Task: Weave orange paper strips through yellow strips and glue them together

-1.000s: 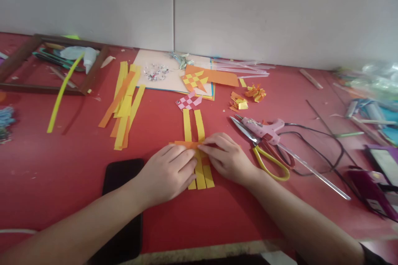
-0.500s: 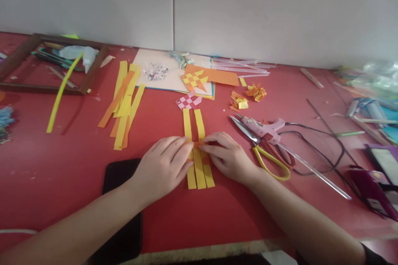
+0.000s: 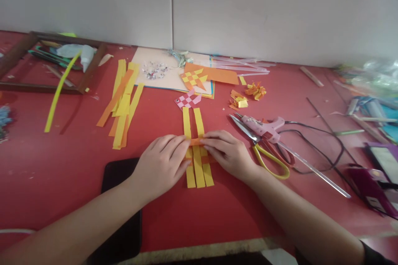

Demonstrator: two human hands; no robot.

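Nearest, a black phone (image 3: 120,186) is lying on the red table (image 3: 56,161) under the left forearm. Left hand (image 3: 161,165) is lying flat, fingers together, pressing down on the yellow strips (image 3: 199,174) at mid-table. Right hand (image 3: 228,155) is meeting it from the other side, fingertips sitting on the orange strip (image 3: 196,141) that is crossing the yellow ones. The thumb is hidden, so I cannot tell whether it is pinching or just pressing. The strips are looking like thin, featherlight, floppy paper that would be creasing and sliding easily. Judging by that, they are best taken at a free end, or pinned flat where they cross. Just right, yellow-handled scissors (image 3: 270,163) and a pink glue gun (image 3: 263,126) are lying together. Beyond the strips' far ends, a pink woven piece (image 3: 188,100) is lying nearly touching them. A loose strip pile (image 3: 124,103) is lying farther left, well apart.
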